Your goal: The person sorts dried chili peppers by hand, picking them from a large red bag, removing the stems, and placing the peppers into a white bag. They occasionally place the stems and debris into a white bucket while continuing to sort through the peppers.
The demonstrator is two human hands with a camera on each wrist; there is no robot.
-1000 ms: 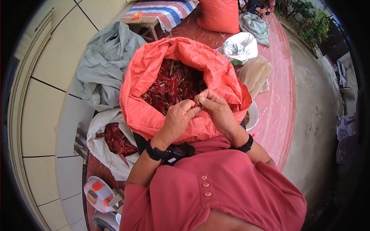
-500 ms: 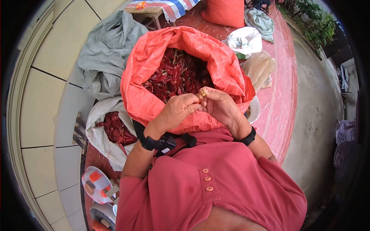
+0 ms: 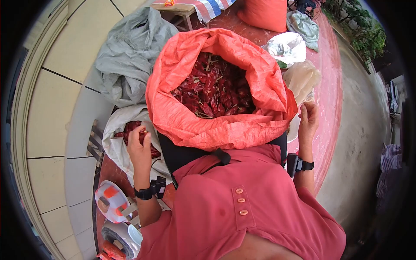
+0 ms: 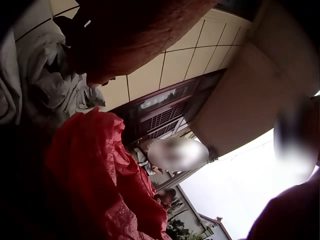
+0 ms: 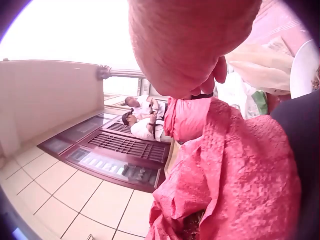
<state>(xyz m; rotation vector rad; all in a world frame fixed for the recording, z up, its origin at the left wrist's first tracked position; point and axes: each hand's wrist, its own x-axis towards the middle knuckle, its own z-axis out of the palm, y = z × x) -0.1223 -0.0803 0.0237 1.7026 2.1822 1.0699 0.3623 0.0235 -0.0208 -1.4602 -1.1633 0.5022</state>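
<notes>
A large red woven sack (image 3: 212,136) with a rolled-down rim stands before me, filled with dried red chilies (image 3: 216,89). On the left, my left hand (image 3: 141,154) is raised over a smaller white sack (image 3: 117,162) of dark red chilies. Its thumb and fingers pinch a dried chili (image 3: 142,137). My right hand (image 3: 308,123) is out on the other side, with bent fingers above a white bowl (image 3: 293,129) beside the red sack. Its fingertips (image 5: 219,72) show close to the red sack's edge in the right wrist view; I cannot tell whether they hold anything.
Grey sacking (image 3: 125,65) lies at the left. Behind the bowl are a translucent plastic bag (image 3: 301,80) and a white bag (image 3: 286,47). A full red sack (image 3: 264,15) and a striped cloth on a low table (image 3: 186,8) stand farther back. Two people (image 5: 145,117) are in the background.
The hands were together over the red sack, fingers at a small yellowish piece. They have parted: the left went to the white sack, the right out above the bowl.
</notes>
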